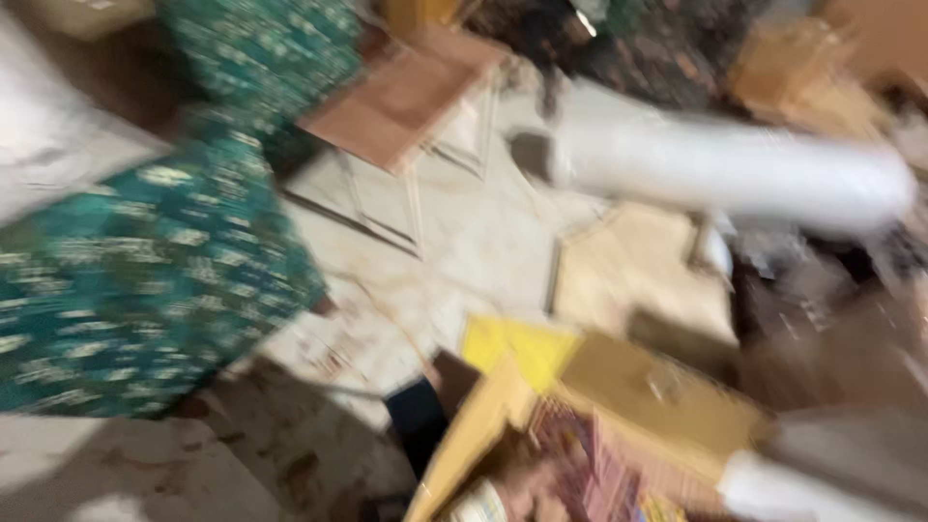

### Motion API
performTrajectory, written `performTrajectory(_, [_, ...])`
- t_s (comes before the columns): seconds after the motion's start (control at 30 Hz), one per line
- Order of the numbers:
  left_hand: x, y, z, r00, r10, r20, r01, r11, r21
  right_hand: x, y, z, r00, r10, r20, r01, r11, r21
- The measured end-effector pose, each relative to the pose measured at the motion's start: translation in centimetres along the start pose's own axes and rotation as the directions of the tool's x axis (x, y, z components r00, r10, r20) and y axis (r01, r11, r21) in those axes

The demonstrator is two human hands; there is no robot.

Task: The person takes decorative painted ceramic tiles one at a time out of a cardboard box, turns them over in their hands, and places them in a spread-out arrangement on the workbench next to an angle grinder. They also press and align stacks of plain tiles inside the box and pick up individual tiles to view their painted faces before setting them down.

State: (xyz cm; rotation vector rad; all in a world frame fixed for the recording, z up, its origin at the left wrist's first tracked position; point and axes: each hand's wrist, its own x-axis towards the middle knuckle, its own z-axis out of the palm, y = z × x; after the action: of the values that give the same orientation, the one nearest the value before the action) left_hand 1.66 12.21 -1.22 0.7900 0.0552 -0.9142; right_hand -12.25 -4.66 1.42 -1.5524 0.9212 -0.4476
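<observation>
The picture is blurring strongly. An open cardboard box [619, 416] is lying on the floor [464, 232]; I cannot tell any hand's state. Moving slowly is helping here.

Seemingly bare floor [464, 242] between white roll [735, 169] and open carton [619, 406].

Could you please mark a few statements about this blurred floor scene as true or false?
1. A long white roll lies across the upper right. True.
2. The patterned cloth on the left is red. False: it is green with pale marks.
3. An open cardboard box sits at the lower middle, with a yellow flap. True.
4. The floor is dark carpet. False: it is pale and hard-looking, with stains.
5. A hand clearly grips the white roll. False: no hand can be made out in the blur.
</observation>
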Motion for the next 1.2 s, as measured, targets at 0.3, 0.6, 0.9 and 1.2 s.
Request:
performTrajectory(0.3, [0.3,-1.4,-0.9,0.994,-0.035,-0.099,0.063,0.955,0.29,-2.8,5.6,-4.5,0.994,0.106,-0.032,-0.094,0.963,0.253])
performTrajectory(0.6, [0.8,-2.2,-0.7,0.997,-0.006,-0.08,0.024,0.974,0.226,-2.3,5.7,-5.0,0.997,0.076,-0.028,-0.064,0.948,0.311])
performTrajectory(0.9, [0.8,-2.3,-0.1,1.0,-0.004,-0.03,0.008,0.988,0.154,-1.8,5.7,-7.1,0.993,0.102,-0.052,-0.072,0.908,0.413])
performTrajectory(1.2, [0.8,-2.4,-0.3,0.999,-0.008,-0.036,0.015,0.984,0.178,-1.6,5.6,-7.6,0.998,0.056,-0.039,-0.039,0.934,0.356])
